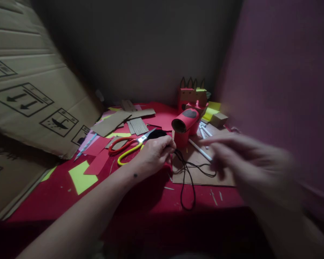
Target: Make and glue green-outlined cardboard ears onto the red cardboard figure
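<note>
My left hand [162, 149] is closed in a pinch on a thin black cord [194, 201]. Loops of the cord hang below those fingertips over the front of a cardboard sheet [179, 176]. My right hand [251, 162] is smeared by motion, to the right of the loops. One strand reaches close to its fingers, but whether they hold it does not show. Just beyond my left hand stands a red paper figure [181, 138] with a horizontal tube [187, 118] on top, marked by a dark patch. Scissors [137, 142] with red and yellow handles lie left of that hand.
White sticks [201, 150] lie on the cardboard beside the figure. Behind stands a box-like figure [187, 94] with pointed pieces. Cardboard scraps [110, 122], yellow paper [83, 177] and a pencil [85, 146] litter the red tabletop [140, 205]. A large cardboard box [43, 93] leans in from the left.
</note>
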Available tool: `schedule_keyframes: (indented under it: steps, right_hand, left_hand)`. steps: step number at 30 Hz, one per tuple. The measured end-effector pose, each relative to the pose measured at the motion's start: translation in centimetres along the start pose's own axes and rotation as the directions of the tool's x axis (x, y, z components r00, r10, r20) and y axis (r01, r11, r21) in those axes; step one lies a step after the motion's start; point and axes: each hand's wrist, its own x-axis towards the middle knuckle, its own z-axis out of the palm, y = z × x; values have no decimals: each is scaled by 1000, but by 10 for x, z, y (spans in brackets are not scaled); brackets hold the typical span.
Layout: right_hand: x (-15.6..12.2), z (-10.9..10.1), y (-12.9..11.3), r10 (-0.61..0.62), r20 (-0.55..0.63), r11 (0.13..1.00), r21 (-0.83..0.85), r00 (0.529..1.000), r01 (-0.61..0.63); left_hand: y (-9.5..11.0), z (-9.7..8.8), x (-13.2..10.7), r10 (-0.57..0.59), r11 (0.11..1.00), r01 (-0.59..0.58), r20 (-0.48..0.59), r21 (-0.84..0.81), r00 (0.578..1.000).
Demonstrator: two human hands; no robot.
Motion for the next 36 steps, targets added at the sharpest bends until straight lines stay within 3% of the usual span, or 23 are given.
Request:
schedule_keyframes:
  steps: [2, 5, 8, 11, 15, 28, 32, 36]
  right_hand:
    - [5, 27, 9, 223, 278, 942, 184, 934, -280]
    - [16, 52, 24, 317, 501, 864, 199, 806, -463]
    - [25, 58, 34, 352, 643, 790, 187, 681, -584]
    - [29, 58, 37, 379, 684, 722, 202, 623, -662]
    - [31, 61, 40, 412, 662, 682, 232, 626, -694]
    - [37, 61, 42, 430, 576, 693, 282, 695, -663]
    - [40, 58, 40, 424, 583, 680, 301, 693, -669]
    - [44, 51, 29, 378, 568, 677, 370, 731, -637]
  left_hand:
    - [1, 2, 0, 13, 1000, -13, 0, -2, 1000]
    - [0, 4, -1, 22, 1000, -22, -5, 1, 1000]
    - [-2, 3, -2, 24, 1000, -24, -4, 1, 1000]
    - [-2, 2, -2, 25, 1000, -25, -11, -9, 1000]
    - [-2, 2, -2, 13, 999, -14, -15, -41, 1000]
    - [-10, -8, -3, -57, 991, 57, 0, -119, 998]
    - [-19, -18, 0, -86, 996, 86, -20, -27, 996]
    - [-32, -29, 11, -100, 981, 115, -103, 156, 990]
